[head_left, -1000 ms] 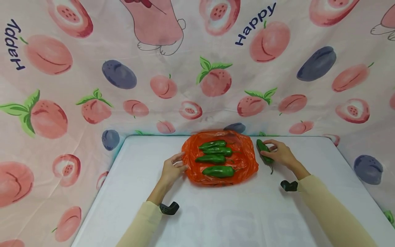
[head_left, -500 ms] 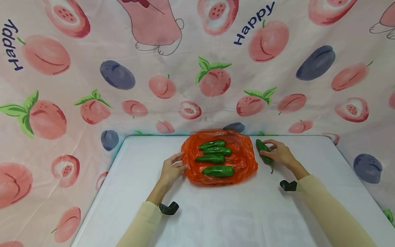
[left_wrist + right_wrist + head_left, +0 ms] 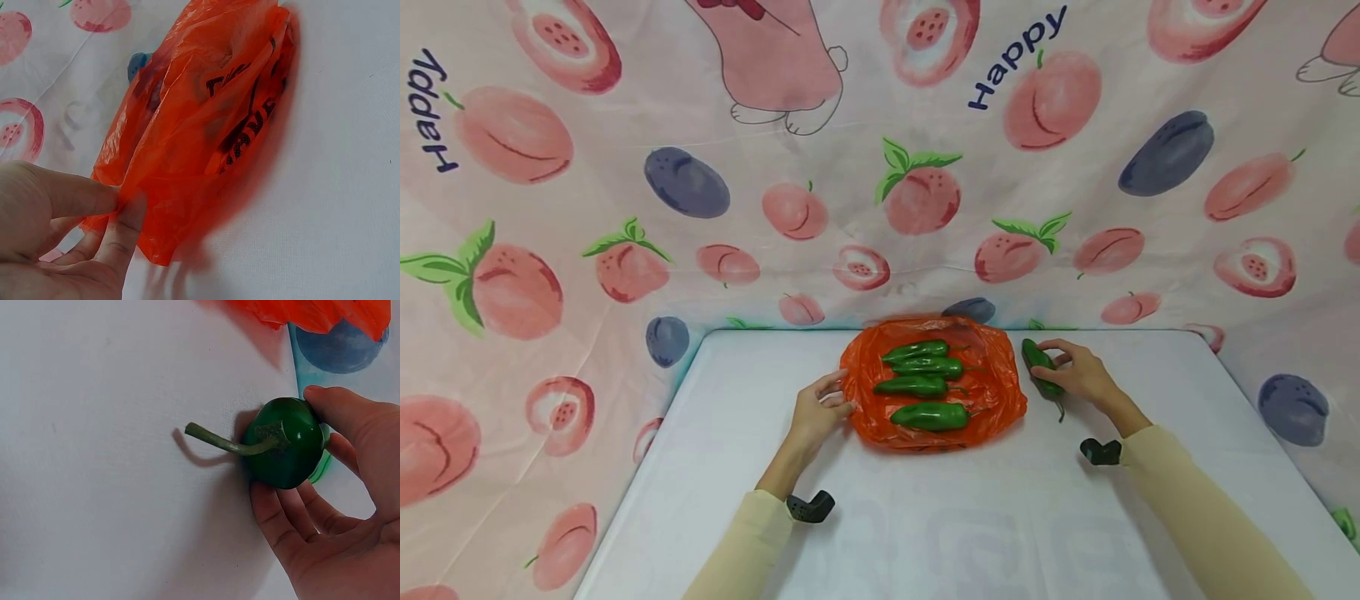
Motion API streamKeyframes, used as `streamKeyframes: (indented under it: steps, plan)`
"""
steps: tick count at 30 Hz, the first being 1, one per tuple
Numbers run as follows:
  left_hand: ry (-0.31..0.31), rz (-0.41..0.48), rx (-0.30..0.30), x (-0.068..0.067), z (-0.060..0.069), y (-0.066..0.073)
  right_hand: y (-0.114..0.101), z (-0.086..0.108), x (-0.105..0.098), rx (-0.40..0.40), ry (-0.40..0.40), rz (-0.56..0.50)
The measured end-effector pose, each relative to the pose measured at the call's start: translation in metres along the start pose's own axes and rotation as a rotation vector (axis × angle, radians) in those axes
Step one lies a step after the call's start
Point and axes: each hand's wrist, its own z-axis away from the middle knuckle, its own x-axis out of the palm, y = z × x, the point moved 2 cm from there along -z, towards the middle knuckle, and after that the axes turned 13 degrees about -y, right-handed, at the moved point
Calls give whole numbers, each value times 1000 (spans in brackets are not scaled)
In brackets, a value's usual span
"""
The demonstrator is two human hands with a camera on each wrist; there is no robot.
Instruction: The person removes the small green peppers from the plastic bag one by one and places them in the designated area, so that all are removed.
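An orange-red plastic bag point(image 3: 1000, 408) lies on the white table, with several green peppers point(image 3: 931, 416) lined up on it, stems pointing right. At the bag's left edge, my left hand point(image 3: 816, 410) pinches the thin plastic between thumb and fingers; the left wrist view shows the bag point(image 3: 181, 144) pulled into a fold there, with black print on it. Right of the bag, my right hand point(image 3: 1084, 372) grips a separate green pepper point(image 3: 1037, 360) between thumb and fingers. In the right wrist view this pepper's point(image 3: 284, 447) curved stem faces the camera, close to the tabletop.
The white table point(image 3: 955, 533) ends at the back against a hanging cloth point(image 3: 850, 217) printed with peaches and plums. A dark wrist device sits on each forearm, the left one point(image 3: 811, 506) and the right one point(image 3: 1101, 451).
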Motion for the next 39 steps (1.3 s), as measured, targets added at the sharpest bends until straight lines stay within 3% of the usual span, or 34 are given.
streamKeyframes:
  steps: [10,22,32,39]
  plan:
    - [2,-10,8,1,0,2,-4,1,-3,-26,-10,72]
    - [0,1,24,-1,0,-1,-10,9,-9,-134,-51,223]
    - [-18,18,23,-1,-1,-1,-12,21,-15,-209,-92,269]
    - [-15,10,31,-1,0,-1,-14,32,-20,-268,-56,308]
